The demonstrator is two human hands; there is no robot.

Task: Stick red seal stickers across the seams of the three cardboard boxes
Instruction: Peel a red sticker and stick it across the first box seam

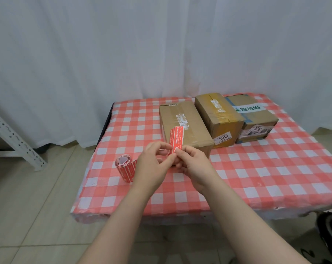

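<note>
Bench: a bench covered by a red-and-white checked cloth, which carries everything below.
Boxes: three brown cardboard boxes stand side by side on the far right part. The plain taped box is nearest the hands, the yellow-taped box is in the middle, and the box with a green-and-white band is on the right. No red seal shows on any of them.
Hands: the left hand and right hand meet just in front of the nearest box, both pinching the lower end of one sticker.
Roll: a coil of red seal stickers lies on the cloth left of the hands.
Sticker: one red rectangular seal sticker stands upright between the fingertips. Whether its backing is off cannot be told. It likely goes best held by one edge only, laid crosswise over the nearest box's taped seam, then smoothed outward from the middle.
</note>
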